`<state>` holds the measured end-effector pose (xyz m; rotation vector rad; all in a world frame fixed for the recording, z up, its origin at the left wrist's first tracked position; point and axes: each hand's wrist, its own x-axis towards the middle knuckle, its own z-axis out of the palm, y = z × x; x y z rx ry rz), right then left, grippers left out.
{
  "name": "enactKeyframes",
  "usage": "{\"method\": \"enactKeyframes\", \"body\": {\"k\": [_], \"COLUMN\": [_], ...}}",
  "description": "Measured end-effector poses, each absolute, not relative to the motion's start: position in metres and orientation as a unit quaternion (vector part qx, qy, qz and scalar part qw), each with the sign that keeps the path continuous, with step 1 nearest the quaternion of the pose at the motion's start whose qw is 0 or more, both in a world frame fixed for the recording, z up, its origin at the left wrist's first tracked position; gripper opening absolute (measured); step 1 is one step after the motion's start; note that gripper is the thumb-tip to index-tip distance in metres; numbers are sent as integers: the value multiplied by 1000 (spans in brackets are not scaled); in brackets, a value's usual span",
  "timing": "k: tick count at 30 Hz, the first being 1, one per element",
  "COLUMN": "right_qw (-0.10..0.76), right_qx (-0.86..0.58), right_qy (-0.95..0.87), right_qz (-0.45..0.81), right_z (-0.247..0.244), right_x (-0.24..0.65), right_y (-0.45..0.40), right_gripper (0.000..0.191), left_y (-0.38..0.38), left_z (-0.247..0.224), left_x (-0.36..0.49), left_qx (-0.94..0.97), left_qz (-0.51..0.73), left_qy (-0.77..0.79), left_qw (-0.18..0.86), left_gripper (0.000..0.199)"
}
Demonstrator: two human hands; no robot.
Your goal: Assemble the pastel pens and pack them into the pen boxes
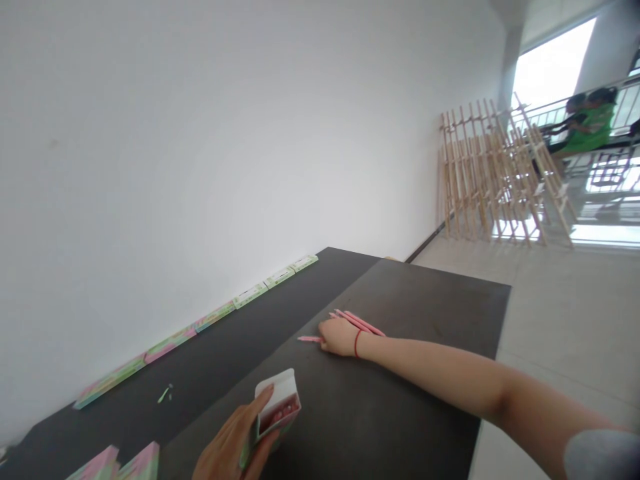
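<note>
My left hand (237, 437) is wrapped round a small open box (280, 400) at the bottom centre. The box's white flap stands up, and pink items show inside its mouth. Farther forward on the dark table, my right hand (339, 335) has its fingers closed at a pink pen (309, 339), whose tip sticks out to the left. Several more pink pens (363, 323) lie just behind that hand, against the wrist with the red band.
Green and pink boxes (250, 295) line the dark table (425, 300) along the wall. Two more boxes (139, 463) lie bottom left, near a small green scrap (163, 395). Wooden easels (480, 173) and people in green (590, 127) are at the far right.
</note>
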<state>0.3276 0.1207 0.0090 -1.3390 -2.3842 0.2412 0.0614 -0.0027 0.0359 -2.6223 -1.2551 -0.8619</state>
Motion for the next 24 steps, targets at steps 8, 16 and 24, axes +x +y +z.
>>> {"method": "enactKeyframes", "body": {"k": [8,16,24], "right_qw": [384,449,363], "right_qx": [-357,-282,-259], "right_qy": [-801,-787,-838], "right_qz": [289,314,313], "right_z": [78,118,118], "right_x": [313,306,302], "right_y": [73,19,15], "right_gripper": [13,9,5], "left_y": [-11,-14,-12], "left_z": [38,39,35], "left_x": [70,70,69], "left_qx": [-840,-810,-824], "left_qz": [-302,-315,-321], "left_qy": [-451,-492,-465], "left_qw": [11,-47,-44], "left_gripper": [39,39,38]}}
